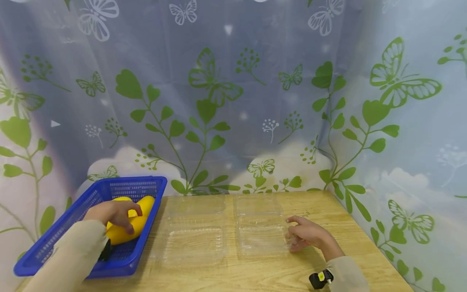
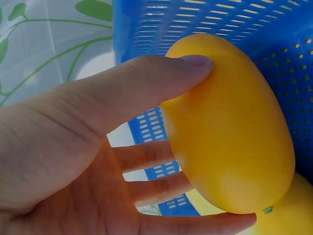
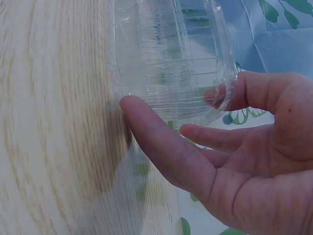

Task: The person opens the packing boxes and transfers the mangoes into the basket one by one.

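Observation:
My left hand (image 1: 114, 213) reaches into a blue plastic basket (image 1: 157, 211) at the left of the table. It holds an orange-yellow mango (image 2: 230, 127), thumb across one side and fingers along the other. More yellow fruit (image 1: 146, 204) lies around it in the basket. My right hand (image 1: 308, 234) is at the right side of a clear plastic container (image 1: 260, 239). In the right wrist view its thumb touches the container's lower wall and its index finger is at the rim, the other fingers loosely bent beside it.
Another clear container (image 1: 195, 243) lies on the wooden table (image 1: 255, 275), left of the first. Both have see-through lid halves folded back toward the curtain (image 1: 233, 134). Something dark (image 1: 105, 250) shows in the basket beneath the left forearm.

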`<action>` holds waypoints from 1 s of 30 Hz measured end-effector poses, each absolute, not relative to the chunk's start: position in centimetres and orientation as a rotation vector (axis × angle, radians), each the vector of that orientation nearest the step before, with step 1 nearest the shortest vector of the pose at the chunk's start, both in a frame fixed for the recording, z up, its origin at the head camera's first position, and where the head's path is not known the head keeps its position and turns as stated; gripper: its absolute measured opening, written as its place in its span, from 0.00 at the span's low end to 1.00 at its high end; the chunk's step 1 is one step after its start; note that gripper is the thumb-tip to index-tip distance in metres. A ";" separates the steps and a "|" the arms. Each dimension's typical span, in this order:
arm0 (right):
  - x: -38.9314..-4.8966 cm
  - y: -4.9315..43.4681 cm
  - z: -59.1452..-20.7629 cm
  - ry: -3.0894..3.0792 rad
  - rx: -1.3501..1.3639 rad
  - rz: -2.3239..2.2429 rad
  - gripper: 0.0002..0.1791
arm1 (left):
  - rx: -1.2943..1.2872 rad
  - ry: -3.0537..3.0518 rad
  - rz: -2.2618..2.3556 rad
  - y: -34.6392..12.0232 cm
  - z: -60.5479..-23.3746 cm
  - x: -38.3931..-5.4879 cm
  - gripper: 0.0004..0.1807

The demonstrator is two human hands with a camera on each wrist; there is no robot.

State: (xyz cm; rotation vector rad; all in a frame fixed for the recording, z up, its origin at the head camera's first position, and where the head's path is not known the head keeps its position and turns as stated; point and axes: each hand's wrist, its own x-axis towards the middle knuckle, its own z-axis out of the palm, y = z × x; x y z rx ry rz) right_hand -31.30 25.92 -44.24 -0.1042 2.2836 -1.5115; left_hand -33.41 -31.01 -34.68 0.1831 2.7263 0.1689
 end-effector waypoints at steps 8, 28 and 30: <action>-31.3 25.9 -44.4 2.299 -0.109 -1.510 0.35 | 0.142 2.714 0.156 -31.2 -34.9 -33.8 0.30; -31.3 25.9 -44.4 2.297 -0.101 -1.503 0.35 | 0.171 2.728 0.247 -30.5 -33.8 -33.5 0.30; -31.4 25.9 -44.5 2.301 -0.100 -1.498 0.35 | 0.181 2.739 0.269 -30.4 -33.4 -33.4 0.30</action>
